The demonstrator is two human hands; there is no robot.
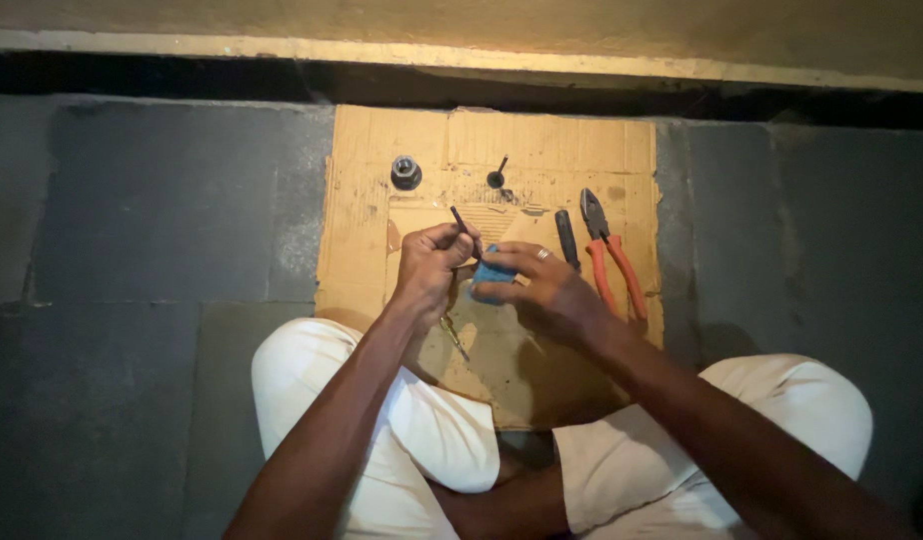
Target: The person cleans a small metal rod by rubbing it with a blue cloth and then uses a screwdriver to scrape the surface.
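Head view: blue piece [492,272] in right-hand grip [542,285]

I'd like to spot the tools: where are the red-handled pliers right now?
In the head view, the red-handled pliers lie on the cardboard sheet, at its right side, just right of a dark-handled tool and beyond the right hand.

Left hand [432,262] pinching thin rod [466,231], right hand [542,285] gripping blue piece [490,276]

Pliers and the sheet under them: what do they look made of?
Pliers: dark, dull metal jaws; the orange-red handles look like plastic or rubber sleeves, judging by their even colour. Sheet: brown cardboard, matte, with fold creases, scuffs and a torn near edge.
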